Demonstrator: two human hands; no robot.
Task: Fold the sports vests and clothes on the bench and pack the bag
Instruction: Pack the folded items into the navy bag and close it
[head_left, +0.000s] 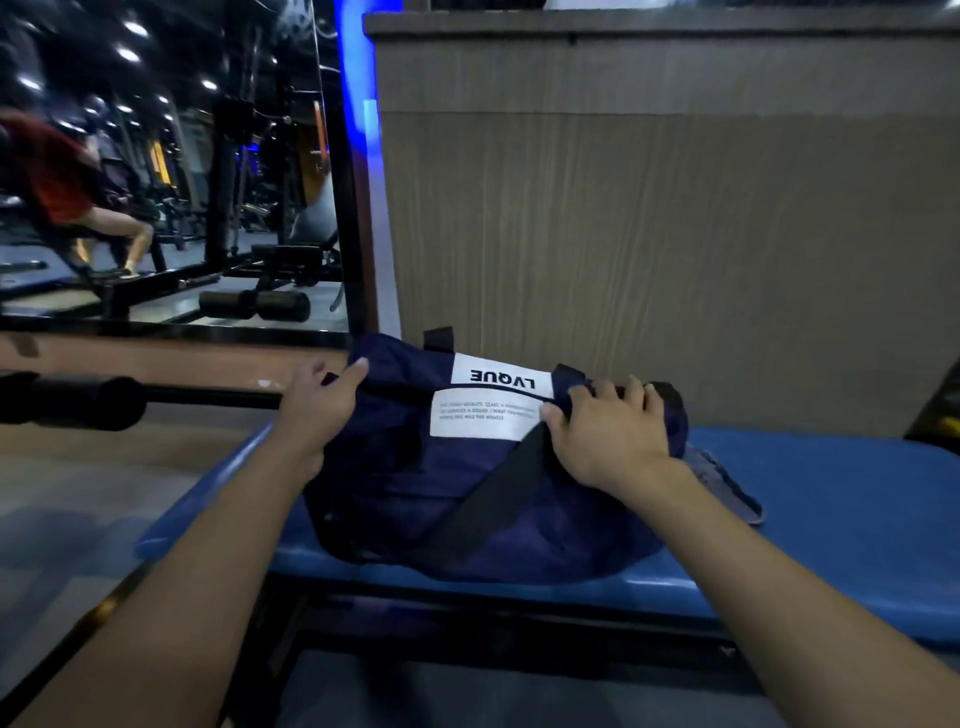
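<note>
Bag (415, 499) on bench (831, 493) | left hand (317, 410), right hand (608, 431) gripping top

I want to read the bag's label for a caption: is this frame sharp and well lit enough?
Head view: dim, blue-tinted light; the big LVQUE lettering on the bag reads clearly though upside down, the small print below is too soft to read; the mirror is blurred; wide-angle bending at the edges.

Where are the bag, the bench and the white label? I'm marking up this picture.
bag (415, 499): head view, on its dark blue side fabric.
bench (831, 499): head view, on the bare blue pad right of the bag.
white label (483, 418): head view, on the lower white patch with small print.
</note>
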